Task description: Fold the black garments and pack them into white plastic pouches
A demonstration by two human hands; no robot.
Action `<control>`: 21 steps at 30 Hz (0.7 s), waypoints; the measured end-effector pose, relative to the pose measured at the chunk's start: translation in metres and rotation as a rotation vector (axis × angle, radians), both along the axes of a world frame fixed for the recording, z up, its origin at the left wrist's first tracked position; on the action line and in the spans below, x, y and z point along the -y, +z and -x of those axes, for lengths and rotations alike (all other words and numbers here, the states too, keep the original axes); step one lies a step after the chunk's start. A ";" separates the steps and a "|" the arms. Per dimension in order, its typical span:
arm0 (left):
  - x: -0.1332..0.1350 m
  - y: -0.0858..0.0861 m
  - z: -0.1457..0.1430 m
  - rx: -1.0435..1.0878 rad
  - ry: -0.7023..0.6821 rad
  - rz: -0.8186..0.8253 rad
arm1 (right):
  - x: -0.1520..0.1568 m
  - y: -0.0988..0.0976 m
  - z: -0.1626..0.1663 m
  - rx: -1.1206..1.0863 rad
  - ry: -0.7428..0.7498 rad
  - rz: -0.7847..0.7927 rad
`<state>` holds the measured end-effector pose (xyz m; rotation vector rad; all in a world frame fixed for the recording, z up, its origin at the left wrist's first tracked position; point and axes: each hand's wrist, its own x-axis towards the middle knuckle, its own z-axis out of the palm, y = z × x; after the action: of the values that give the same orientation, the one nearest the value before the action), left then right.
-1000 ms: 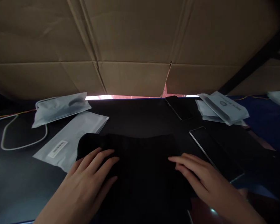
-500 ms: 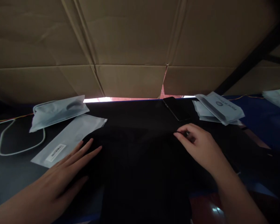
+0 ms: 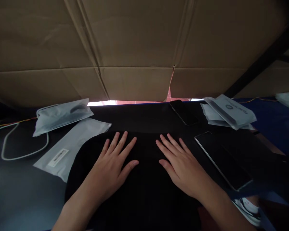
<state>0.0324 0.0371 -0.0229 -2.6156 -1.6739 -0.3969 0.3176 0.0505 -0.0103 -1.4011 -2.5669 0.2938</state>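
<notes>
A black, cloth-like piece (image 3: 146,189) with a rounded left edge lies in front of me; its exact kind is too dark to make out. My left hand (image 3: 114,163) rests flat on its left part with fingers spread. On the right part, my right hand (image 3: 179,163) lies palm down, fingers apart, holding nothing. A frosted plastic bag with a barcode label (image 3: 58,157) is partly covered by the black piece's left edge. To the right of my right hand lies a large phone-like device (image 3: 223,160) with a dark screen.
A smaller dark phone (image 3: 183,112) lies near the far edge. Several frosted packets (image 3: 231,110) are stacked at the right. Another bag (image 3: 64,115) and a white cable (image 3: 21,157) are at the left. Cardboard (image 3: 135,41) stands behind the table. A shoe (image 3: 249,208) shows lower right.
My left hand has moved right onto the black piece. The right hand has opened from a pinch and moved left and down. The black piece now spreads further left, over the labelled bag.
</notes>
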 end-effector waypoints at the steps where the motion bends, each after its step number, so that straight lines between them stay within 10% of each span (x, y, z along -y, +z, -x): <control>1: 0.001 -0.004 0.001 0.003 0.023 -0.005 | 0.000 -0.002 -0.001 0.012 -0.019 -0.001; 15: -0.055 0.035 0.040 0.004 0.216 -0.085 | -0.055 0.020 -0.029 -0.079 -0.253 -0.246; 21: -0.022 0.062 0.040 -0.001 0.220 -0.180 | -0.028 0.041 -0.036 -0.222 -0.204 -0.372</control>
<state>-0.0075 0.0593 0.0395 -2.2783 -1.8073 -0.5108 0.3536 0.0784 0.0304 -1.3842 -2.1420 -0.0571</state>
